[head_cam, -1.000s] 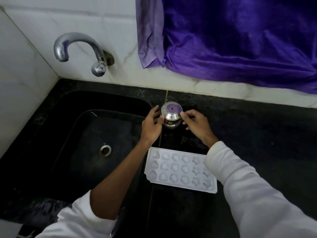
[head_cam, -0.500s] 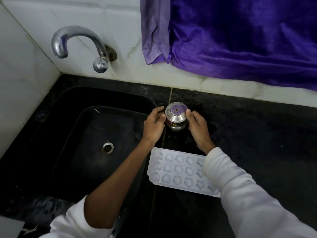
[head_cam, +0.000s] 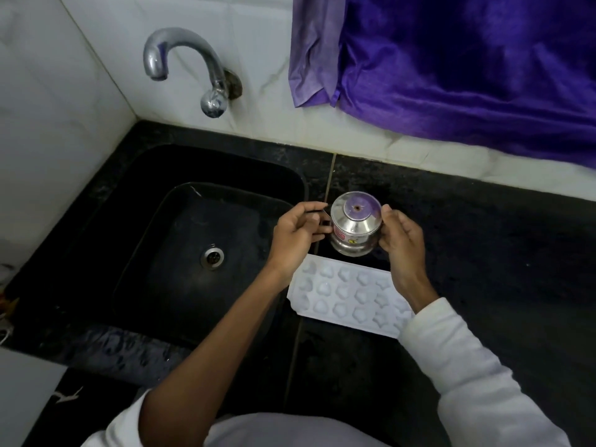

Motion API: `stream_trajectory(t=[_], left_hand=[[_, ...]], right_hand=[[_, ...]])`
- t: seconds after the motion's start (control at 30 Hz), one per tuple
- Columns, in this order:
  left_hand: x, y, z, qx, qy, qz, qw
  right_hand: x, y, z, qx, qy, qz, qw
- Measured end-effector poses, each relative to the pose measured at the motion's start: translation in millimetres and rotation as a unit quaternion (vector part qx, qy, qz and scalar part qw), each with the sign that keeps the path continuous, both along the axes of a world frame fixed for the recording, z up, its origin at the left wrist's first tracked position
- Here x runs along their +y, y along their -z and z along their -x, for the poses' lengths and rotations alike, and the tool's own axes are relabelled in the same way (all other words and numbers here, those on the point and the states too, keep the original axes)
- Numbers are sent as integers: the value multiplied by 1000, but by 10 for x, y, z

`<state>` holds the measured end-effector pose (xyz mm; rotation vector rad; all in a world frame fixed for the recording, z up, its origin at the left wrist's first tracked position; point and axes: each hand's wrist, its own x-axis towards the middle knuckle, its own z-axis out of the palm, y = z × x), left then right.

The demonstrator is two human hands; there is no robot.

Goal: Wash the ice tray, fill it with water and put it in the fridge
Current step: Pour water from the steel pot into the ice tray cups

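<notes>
Ice tray (head_cam: 342, 291): white, lying flat on the black counter (head_cam: 483, 253) with its shaped cavities facing up. Its long axis runs left to right, with the right end slightly nearer than the left. The tray sits just right of the sink (head_cam: 151, 195) and directly on the near side of the steel container (head_cam: 353, 235). Neither hand touches it. The right sleeve (head_cam: 467, 366) covers the tray's near right corner.

Steel container: upright on the counter, with its lid (head_cam: 354, 209) in place and a label visible on the body.

Left hand (head_cam: 295, 235): at the container's left side, fingers curled inward with the tips meeting the container wall. A thin dark piece shows at the thumb; what it is cannot be told.

Right hand (head_cam: 401, 240): at the container's right side, thumb up against the lid rim and fingers curled round the lower body. The container is gripped between the two hands.

Sink: black basin at left, with a metal drain (head_cam: 212, 258) in its floor.

Tap (head_cam: 190, 62): chrome and wall-mounted on the far side, with its curved spout pointing left and down over the basin. No water stream is visible.

Purple cloth (head_cam: 451, 59): hangs against the white tiled wall (head_cam: 64, 108), far right, above the counter.
</notes>
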<state>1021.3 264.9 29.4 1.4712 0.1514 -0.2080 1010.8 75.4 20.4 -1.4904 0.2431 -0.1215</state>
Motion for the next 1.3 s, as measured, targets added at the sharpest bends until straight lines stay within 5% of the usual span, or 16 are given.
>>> stream_trajectory(t=[0.2,0.53,1.3], left_hand=[[134,45,242,-3,14,16,1000],[332,589,503,62,-143,-83,984],[357,822,582,106,-97,-41,989]], right_hand=[[5,-73,319,-3,0,31,1000],[-10,-28,626,2,17,105,994],[132,-98,700,17,19,188,982]])
